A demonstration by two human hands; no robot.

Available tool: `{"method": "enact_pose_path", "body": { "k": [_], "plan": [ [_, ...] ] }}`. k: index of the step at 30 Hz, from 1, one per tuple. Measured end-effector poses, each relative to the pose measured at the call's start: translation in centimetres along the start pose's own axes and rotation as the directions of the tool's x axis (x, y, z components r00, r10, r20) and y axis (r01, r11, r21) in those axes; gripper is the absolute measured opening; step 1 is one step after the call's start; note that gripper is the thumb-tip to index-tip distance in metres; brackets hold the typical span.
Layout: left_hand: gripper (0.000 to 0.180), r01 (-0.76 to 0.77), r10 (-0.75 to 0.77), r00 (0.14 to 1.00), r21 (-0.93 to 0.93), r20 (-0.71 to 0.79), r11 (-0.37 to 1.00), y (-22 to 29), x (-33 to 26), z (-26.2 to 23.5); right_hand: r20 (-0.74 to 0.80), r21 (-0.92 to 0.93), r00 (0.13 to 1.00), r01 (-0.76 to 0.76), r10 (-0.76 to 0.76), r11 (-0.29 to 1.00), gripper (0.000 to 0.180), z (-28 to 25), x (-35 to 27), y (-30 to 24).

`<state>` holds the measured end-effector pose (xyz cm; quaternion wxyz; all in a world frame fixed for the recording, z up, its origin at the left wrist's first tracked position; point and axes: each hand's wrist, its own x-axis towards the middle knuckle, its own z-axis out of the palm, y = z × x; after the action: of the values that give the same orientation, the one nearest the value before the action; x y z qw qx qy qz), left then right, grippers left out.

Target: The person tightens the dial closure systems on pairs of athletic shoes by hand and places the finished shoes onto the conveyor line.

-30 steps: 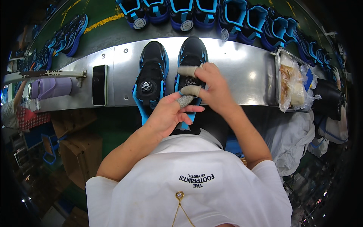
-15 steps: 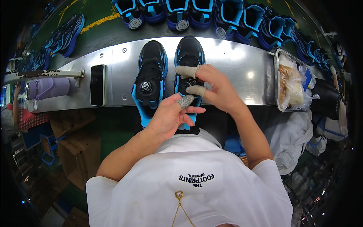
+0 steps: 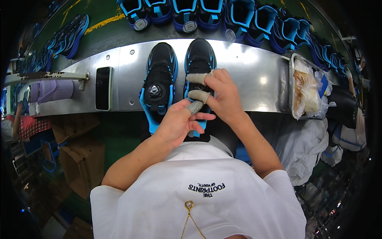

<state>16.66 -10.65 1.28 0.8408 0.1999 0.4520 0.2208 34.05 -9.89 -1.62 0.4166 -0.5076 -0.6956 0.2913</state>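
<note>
Black shoe (image 3: 200, 59), 12 o'clock: right hand (image 3: 224, 95) straddles it, fingers apart; left hand (image 3: 173, 122), fingers spread, likely steadies it.

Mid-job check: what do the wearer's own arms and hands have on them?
White short sleeves, with no watch or bracelet showing below them. The right hand wears two beige fabric covers, one on the thumb and one on a finger. The left hand wears one speckled grey cover on a single digit.
</note>
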Motion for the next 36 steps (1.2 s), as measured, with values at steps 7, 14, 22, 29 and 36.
{"method": "enact_pose_path", "body": {
  "k": [7, 14, 22, 29, 36],
  "plan": [
    [0.026, 0.018, -0.018, 1.0, -0.002, -0.007, 1.0, 0.0, 0.0, 0.1, 0.205, 0.237, 0.974, 0.048, -0.098, 0.97, 0.048, -1.3, 1.0, 0.5],
    [0.026, 0.0, 0.0, 1.0, -0.026, -0.005, 1.0, 0.1, -0.2, 0.0, 0.11, 0.151, 0.98, -0.184, 0.169, 0.971, 0.051, -1.0, 0.6, -1.2],
    [0.026, -0.008, 0.008, 1.0, 0.006, -0.009, 1.0, -0.3, 0.2, -0.1, -0.093, 0.03, 0.995, -0.021, 0.024, 0.999, 0.038, 1.5, -0.6, -0.4],
    [0.026, 0.019, -0.019, 1.0, 0.018, -0.014, 1.0, 0.0, -0.2, -0.2, 0.102, 0.164, 0.995, -0.025, 0.008, 0.986, 0.049, -0.6, 0.7, 0.3],
    [0.029, 0.034, -0.034, 0.999, 0.018, -0.019, 0.999, -0.1, -0.6, -0.1, -0.015, 0.183, 0.99, -0.138, 0.144, 0.973, 0.049, 0.3, -0.1, -0.4]
  ]
}}
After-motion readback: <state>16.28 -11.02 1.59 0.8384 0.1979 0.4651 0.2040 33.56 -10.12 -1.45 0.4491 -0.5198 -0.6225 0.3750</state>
